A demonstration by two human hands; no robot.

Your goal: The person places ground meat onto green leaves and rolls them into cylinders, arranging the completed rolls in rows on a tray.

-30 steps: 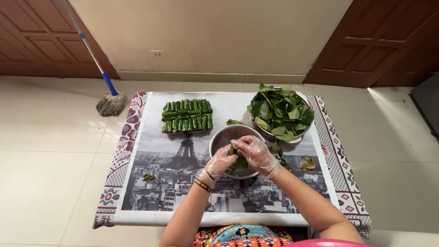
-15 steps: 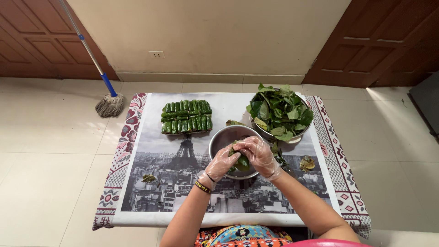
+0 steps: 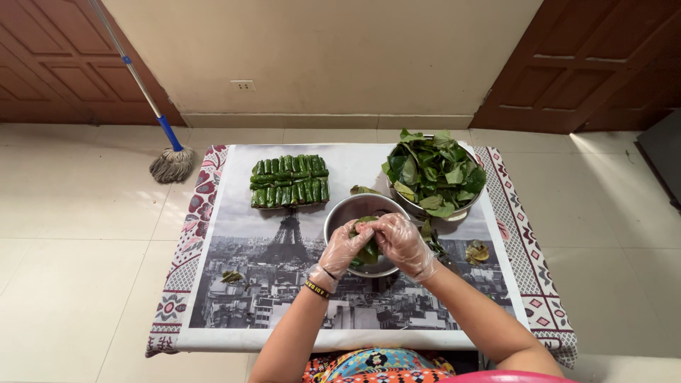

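left hand [image 3: 342, 250]: gloved, fingers curled round the green leaf [image 3: 367, 250], holding it over the steel bowl [image 3: 340, 213].
right hand [image 3: 399, 240]: gloved, closed on the same leaf, pressing from the other side.
change: half a second ago both hands sat slightly lower in the bowl; now raised, leaf folded tighter.
meaning: wrap looks nearly closed.
nearby: finished rolls [image 3: 289, 181] stacked upper left; loose leaves [image 3: 434, 170] in far bowl.

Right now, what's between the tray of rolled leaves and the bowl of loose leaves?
In the head view, a bare strip of the printed mat separates the rolled leaves from the bowl of loose leaves; one stray leaf lies at its lower edge.
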